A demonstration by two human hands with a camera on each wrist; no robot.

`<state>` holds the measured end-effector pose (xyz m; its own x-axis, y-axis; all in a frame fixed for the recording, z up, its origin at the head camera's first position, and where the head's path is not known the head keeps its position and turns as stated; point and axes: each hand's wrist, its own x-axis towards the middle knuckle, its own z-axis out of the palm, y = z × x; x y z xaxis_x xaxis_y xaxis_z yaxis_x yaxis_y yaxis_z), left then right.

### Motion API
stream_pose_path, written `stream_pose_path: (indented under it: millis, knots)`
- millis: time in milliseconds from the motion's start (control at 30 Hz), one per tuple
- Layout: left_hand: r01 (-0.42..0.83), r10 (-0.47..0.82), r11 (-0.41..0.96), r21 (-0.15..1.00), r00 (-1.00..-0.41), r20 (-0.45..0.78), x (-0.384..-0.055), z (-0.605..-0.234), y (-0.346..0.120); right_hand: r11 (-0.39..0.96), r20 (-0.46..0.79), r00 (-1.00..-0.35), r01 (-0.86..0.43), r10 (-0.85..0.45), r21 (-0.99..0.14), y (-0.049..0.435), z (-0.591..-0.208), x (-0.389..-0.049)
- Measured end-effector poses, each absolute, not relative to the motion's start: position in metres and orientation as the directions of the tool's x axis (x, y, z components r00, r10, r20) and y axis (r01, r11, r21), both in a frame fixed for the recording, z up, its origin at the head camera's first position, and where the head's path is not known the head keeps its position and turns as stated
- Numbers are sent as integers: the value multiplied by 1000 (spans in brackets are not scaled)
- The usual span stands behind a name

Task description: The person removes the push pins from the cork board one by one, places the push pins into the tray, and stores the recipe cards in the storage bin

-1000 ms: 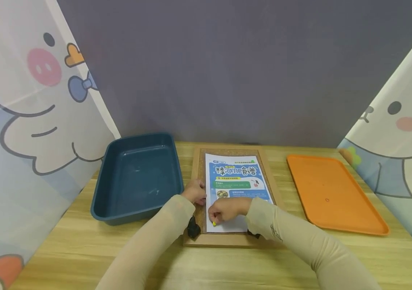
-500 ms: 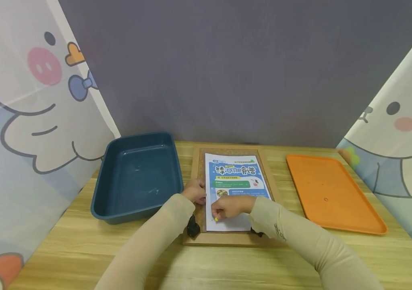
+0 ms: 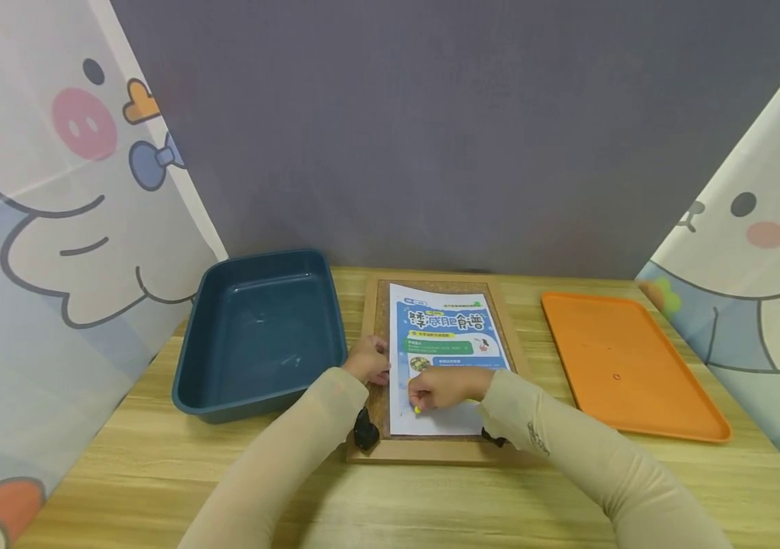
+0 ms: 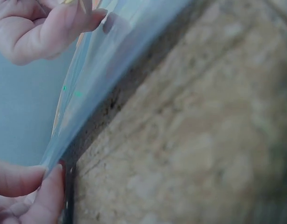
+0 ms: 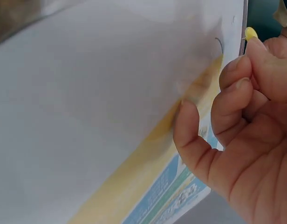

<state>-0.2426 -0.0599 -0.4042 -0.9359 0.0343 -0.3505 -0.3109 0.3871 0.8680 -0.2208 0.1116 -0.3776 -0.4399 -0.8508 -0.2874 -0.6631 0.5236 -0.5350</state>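
A white printed paper sheet [image 3: 454, 423] with a blue design lies over the framed cork board [image 3: 431, 455]. My left hand [image 3: 367, 360] is at the sheet's left edge; in the left wrist view its thumb and finger pinch that edge. Over the lower part of the sheet is my right hand [image 3: 441, 387]. Between its thumb and index finger it holds a yellow push pin [image 5: 251, 33], while the other fingers curl loosely. The sheet's top left edge bows slightly upward. Whether the pin's point touches the paper cannot be made out.
To the left stands a deep dark-blue bin [image 3: 187, 408]. A flat orange tray [image 3: 626, 358] lies on the right of the wooden table [image 3: 390, 507]. Behind the board rises a grey partition [image 3: 403, 137], with cartoon-printed cloths at both sides.
My right hand has moved a little to the right and up the sheet with the yellow push pin. The sheet's top left corner has risen slightly. My left hand stays almost where it was.
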Motion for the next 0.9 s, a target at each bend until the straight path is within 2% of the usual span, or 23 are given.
stream_pose_path:
  millis: [200,700,900]
  knots:
    - [-343,4,376,861,-928,-372,-241,-404,-58,543,-258,-487,-647,-834,-535,121,-379,-224]
    - [-344,22,360,867,-926,-376,-239,-404,-58,548,-234,-508,-650,-829,-527,138,-376,-225]
    - [-355,27,356,865,-921,-389,-239,-404,-57,585,-251,-543,-627,-802,-513,144,-376,-226]
